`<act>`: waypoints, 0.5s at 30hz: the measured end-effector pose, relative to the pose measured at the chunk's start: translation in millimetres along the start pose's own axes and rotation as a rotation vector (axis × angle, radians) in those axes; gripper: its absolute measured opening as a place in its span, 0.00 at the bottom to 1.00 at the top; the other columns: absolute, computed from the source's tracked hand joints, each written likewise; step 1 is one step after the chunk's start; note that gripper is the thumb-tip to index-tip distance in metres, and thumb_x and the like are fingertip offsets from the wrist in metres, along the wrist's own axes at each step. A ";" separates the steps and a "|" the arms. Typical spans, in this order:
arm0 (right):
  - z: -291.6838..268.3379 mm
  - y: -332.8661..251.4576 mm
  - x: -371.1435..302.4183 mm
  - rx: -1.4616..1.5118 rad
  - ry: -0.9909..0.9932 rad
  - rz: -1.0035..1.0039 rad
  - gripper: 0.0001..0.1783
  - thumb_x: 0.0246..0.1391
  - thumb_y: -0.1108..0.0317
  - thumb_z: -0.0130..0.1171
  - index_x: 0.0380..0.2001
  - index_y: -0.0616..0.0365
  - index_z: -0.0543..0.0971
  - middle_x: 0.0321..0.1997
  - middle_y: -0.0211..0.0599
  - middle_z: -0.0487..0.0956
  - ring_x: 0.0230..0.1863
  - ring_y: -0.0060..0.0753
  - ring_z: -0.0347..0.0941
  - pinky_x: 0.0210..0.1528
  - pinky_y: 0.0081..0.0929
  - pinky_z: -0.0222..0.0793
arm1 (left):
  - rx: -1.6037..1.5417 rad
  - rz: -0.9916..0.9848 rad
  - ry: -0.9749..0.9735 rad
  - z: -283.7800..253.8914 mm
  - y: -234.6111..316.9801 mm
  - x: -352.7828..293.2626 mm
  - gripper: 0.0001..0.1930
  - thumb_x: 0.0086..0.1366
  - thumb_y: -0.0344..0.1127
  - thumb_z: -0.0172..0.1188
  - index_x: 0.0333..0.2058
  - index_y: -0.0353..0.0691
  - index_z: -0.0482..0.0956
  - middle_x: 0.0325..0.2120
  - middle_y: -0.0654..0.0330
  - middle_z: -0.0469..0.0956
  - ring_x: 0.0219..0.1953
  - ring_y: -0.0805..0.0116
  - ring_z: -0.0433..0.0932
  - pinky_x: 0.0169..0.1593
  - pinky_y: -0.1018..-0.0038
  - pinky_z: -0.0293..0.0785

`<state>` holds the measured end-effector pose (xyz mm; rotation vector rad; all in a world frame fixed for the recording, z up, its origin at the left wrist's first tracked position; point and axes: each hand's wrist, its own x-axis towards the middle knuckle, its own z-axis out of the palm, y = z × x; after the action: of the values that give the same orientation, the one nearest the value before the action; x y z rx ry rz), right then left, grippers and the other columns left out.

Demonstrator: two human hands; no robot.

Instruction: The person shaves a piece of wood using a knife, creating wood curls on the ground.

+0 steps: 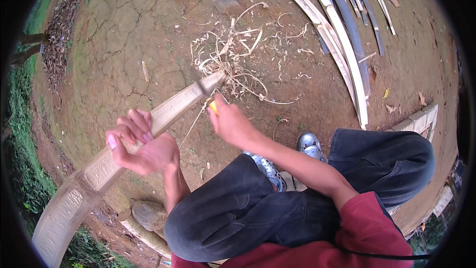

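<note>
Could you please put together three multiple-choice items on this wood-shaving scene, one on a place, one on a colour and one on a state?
1. Where does the pile of pale shavings lie?
A. On the bare ground past the far end of the carved wooden piece
B. On the person's lap
C. On the stone block

2. What colour is the knife handle showing in the right hand?
A. Blue
B. Yellow
C. Black

3. How does the left hand stand?
A. Open and flat on the ground
B. Resting on the knee
C. Closed around the carved wooden piece

Answers:
1 A, since the curls sit on the dirt just beyond the piece's tip.
2 B, since a yellow bit shows above the fist.
3 C, since the fingers wrap over the piece's edge.
</note>
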<state>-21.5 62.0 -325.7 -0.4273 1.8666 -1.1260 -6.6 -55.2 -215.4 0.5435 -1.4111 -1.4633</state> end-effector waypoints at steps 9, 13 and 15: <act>27.0 88.2 36.5 -0.275 0.106 0.181 0.12 0.61 0.68 0.43 0.41 0.69 0.65 0.22 0.53 0.78 0.24 0.52 0.77 0.24 0.44 0.73 | 0.048 -0.013 0.021 0.2 7.0 -5.2 0.18 0.62 0.46 0.46 0.17 0.48 0.53 0.11 0.71 0.49 0.13 0.80 0.48 0.19 0.80 0.43; 16.3 66.1 32.7 -0.072 0.143 -0.078 0.12 0.61 0.70 0.43 0.39 0.72 0.66 0.18 0.47 0.76 0.16 0.46 0.74 0.19 0.41 0.70 | 0.023 -0.015 0.077 2.1 0.9 -0.1 0.17 0.60 0.44 0.46 0.17 0.48 0.53 0.11 0.71 0.49 0.13 0.80 0.47 0.20 0.80 0.44; 5.6 26.4 9.9 0.016 0.092 -0.057 0.11 0.62 0.68 0.43 0.37 0.68 0.64 0.16 0.45 0.75 0.12 0.43 0.71 0.14 0.39 0.67 | -0.009 -0.037 0.094 -2.3 1.9 -2.0 0.17 0.58 0.45 0.48 0.17 0.48 0.53 0.11 0.70 0.49 0.13 0.80 0.47 0.21 0.80 0.45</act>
<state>-18.4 66.4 -353.9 -0.4290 1.9342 -1.2162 -3.2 -54.2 -214.7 0.6275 -1.3270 -1.4534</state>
